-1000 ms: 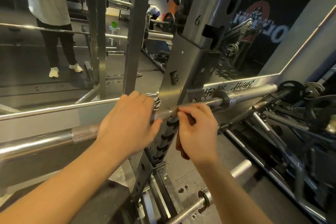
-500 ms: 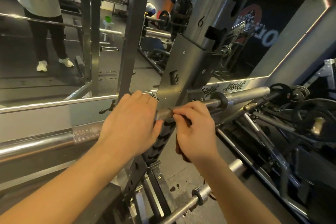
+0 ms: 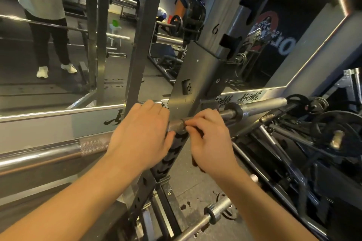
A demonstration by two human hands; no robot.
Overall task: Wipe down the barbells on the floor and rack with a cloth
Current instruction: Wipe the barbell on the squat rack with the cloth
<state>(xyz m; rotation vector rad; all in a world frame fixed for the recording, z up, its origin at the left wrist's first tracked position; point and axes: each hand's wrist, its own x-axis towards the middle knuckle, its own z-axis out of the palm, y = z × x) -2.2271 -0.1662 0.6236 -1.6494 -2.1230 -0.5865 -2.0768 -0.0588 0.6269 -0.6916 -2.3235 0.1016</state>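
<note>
The left grip (image 3: 141, 135) curls over the knurled part of the barbell (image 3: 49, 152), which lies across the rack (image 3: 188, 92). Just beside it, the right grip (image 3: 211, 143) pinches at the bar where it meets the upright, and a dark cloth (image 3: 194, 162) is bunched under its palm. A second bar (image 3: 215, 211) lies on the floor (image 3: 195, 186) below. Weight plates (image 3: 337, 133) crowd the right side, and a mirror (image 3: 58, 88) runs along the wall behind.

Racked chrome barbell (image 3: 49, 152): bare shaft left of left hand (image 3: 141, 133), open to reach. Grey slotted steel upright (image 3: 195, 84) crosses the shaft between left hand and right hand (image 3: 211, 143), blocking a slide along it. Right sleeve exposed; black plates and dark bars (image 3: 313, 143) crowd beneath it.
</note>
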